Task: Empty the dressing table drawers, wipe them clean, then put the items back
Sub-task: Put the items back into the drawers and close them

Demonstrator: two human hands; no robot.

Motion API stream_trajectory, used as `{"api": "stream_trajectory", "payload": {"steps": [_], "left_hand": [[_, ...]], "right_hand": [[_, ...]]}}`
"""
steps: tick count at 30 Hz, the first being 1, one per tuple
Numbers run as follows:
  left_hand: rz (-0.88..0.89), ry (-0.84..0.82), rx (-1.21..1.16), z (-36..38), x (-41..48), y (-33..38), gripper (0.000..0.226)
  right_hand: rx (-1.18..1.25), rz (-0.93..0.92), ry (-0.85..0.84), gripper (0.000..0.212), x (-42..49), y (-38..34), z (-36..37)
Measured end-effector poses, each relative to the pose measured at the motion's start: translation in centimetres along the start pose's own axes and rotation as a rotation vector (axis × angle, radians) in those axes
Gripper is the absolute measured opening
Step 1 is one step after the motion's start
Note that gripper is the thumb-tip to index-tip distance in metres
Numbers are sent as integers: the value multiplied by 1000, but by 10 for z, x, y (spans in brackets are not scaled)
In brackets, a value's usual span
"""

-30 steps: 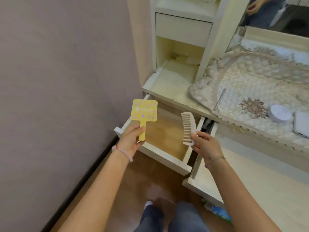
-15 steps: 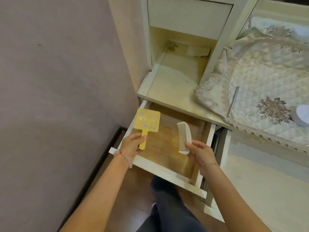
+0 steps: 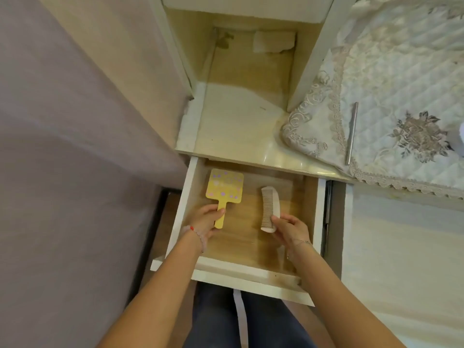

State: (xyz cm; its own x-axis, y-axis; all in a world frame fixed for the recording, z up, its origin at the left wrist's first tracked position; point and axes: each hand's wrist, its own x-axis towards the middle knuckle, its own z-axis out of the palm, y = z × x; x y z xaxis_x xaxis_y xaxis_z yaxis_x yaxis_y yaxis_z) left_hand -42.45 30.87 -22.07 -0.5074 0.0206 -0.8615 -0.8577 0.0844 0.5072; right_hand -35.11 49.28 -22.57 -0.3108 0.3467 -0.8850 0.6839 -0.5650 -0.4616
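The open drawer [image 3: 251, 275] of the dressing table has white walls and a bare wooden bottom. Inside it, my left hand [image 3: 204, 219] grips the handle of a yellow hand mirror [image 3: 224, 185] with pale purple dots, low over the left part of the bottom. My right hand [image 3: 288, 228] pinches the near end of a white comb [image 3: 270, 204], teeth to the left, low over the middle of the drawer. Whether either item touches the wood I cannot tell.
Above the drawer is the cream tabletop [image 3: 238, 131] with an open cubby behind. A quilted lace cloth [image 3: 391, 101] covers the right side, with a metal rod [image 3: 351, 133] on it. A purple wall [image 3: 75, 146] stands at the left. My legs [image 3: 251, 320] are under the drawer front.
Both hands have gone down and forward into the drawer, carrying the mirror and comb from above its front edge to just over its bottom. My view has tilted down.
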Motion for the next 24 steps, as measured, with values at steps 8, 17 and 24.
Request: {"api": "stream_trajectory", "payload": {"steps": [8,17,24], "left_hand": [[-65,5,67,-2,21,-8,20],[155,137,502,-3,36,-24,27],[274,186,671,8,34,-31,21]], "right_hand": [[124,-5,106,29,15,16,15],[-114,-135,201,15,26,31,17],[-287,-207,231,15,26,30,11]]}}
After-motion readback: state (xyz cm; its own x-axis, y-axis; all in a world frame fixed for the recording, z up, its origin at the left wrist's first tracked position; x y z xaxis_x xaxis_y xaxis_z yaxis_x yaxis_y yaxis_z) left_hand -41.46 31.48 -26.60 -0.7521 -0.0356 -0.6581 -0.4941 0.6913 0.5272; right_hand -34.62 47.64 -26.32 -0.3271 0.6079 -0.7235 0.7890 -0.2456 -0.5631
